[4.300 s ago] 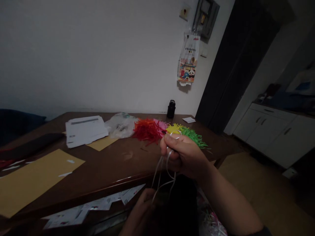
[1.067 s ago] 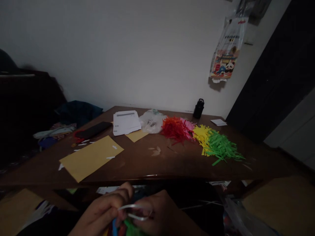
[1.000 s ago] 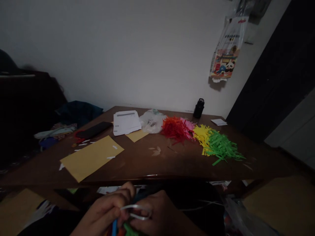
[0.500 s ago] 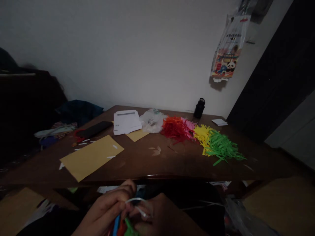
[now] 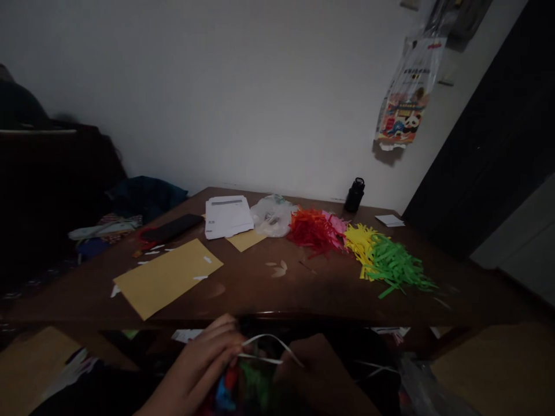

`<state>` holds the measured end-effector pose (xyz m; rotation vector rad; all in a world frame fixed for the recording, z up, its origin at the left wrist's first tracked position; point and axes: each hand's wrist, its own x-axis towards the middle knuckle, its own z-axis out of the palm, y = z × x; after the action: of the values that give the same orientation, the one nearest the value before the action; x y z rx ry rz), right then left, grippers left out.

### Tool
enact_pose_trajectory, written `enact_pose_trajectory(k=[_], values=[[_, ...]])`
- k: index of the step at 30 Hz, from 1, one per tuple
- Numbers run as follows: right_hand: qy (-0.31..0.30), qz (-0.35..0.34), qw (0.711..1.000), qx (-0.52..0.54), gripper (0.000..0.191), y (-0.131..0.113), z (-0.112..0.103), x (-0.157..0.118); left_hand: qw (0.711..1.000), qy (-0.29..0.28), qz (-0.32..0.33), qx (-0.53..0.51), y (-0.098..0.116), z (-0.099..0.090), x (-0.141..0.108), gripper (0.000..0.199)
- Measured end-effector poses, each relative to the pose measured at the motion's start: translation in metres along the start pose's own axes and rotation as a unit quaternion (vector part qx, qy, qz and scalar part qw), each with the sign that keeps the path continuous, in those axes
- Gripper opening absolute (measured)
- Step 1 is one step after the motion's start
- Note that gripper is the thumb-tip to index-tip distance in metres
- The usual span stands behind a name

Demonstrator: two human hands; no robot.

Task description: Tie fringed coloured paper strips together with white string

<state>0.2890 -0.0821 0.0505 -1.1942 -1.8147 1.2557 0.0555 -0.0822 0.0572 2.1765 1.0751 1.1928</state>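
Note:
At the bottom centre, below the table edge, my left hand point(image 5: 207, 359) pinches a thin white cord point(image 5: 269, 337) together with a bundle of coloured strips point(image 5: 226, 390), blue, red and green. To its right, my right hand point(image 5: 318, 370) is closed around the other part of the cord, its fingertips dark and partly hidden. Between the two hands the cord forms a loop above the green strips. The lower part of the bundle is dim and blurred.
On the brown table point(image 5: 260, 289) lie yellow card point(image 5: 169, 280), white papers point(image 5: 228, 216), a plastic bag point(image 5: 272, 216), red strips point(image 5: 313, 231), yellow strips point(image 5: 361, 245), green strips point(image 5: 396, 263), a black case point(image 5: 173, 228) and a black bottle point(image 5: 354, 195).
My right hand has moved right, away from my left hand, and the white cord loop between them has widened. The view has shifted slightly.

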Motion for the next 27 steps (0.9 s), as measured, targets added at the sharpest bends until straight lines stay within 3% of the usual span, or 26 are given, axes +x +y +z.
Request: enact_pose_trajectory(k=[3,5,7,12,16,19,21,25,27], values=[[0.072,-0.026,0.997,0.027,0.031,-0.013,-0.012,-0.003,0.997,-0.078,0.025,-0.006,-0.002,0.003,0.002,0.023],[0.081,-0.047,0.994,0.047,0.030,-0.021,-0.017,-0.003,0.990,-0.135,0.043,-0.007,-0.006,0.004,0.003,0.022],[0.082,-0.047,0.995,0.045,0.027,-0.023,-0.018,-0.003,0.987,-0.154,0.051,-0.004,-0.010,0.003,0.003,0.021],[0.079,-0.022,0.997,-0.011,0.029,-0.004,-0.019,-0.004,0.998,-0.058,0.008,0.000,-0.007,-0.001,-0.001,0.020],[0.058,-0.035,0.995,-0.071,0.012,0.012,-0.017,0.003,1.000,0.010,-0.001,-0.002,0.007,0.002,0.000,0.018],[0.031,-0.038,0.997,-0.056,0.050,0.005,-0.006,0.010,0.999,-0.001,0.050,0.012,0.017,0.013,0.006,0.020],[0.002,-0.090,0.996,-0.024,0.063,-0.005,0.004,0.014,0.996,-0.018,0.090,0.003,0.024,0.022,0.009,0.023],[-0.062,-0.225,0.972,-0.019,0.037,-0.006,0.028,0.027,0.991,-0.050,0.100,-0.069,0.035,0.030,0.012,0.032],[-0.084,-0.234,0.968,-0.041,0.034,0.005,0.040,0.033,0.991,-0.057,0.084,-0.090,0.037,0.031,0.010,0.033]])
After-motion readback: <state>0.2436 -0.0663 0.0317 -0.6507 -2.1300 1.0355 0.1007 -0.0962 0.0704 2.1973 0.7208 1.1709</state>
